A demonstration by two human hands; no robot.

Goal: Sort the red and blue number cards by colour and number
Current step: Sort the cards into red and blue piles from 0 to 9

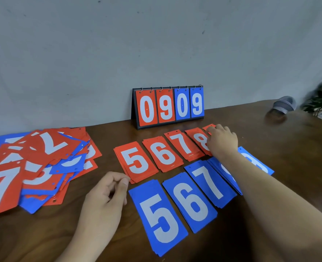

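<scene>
Placing a card at the far end of the red row.

My right hand (221, 140) lies on a flat red number card (209, 127) just past the red 8 pile (199, 140); I cannot tell if the fingers grip it or only press. My left hand (107, 195), loosely curled and holding nothing, sits by the red 5 pile (135, 160). A row of blue number piles (158, 218) runs below. I judge the next move is to draw 1 card from the mixed heap of red and blue cards (33, 167) at the left.
</scene>
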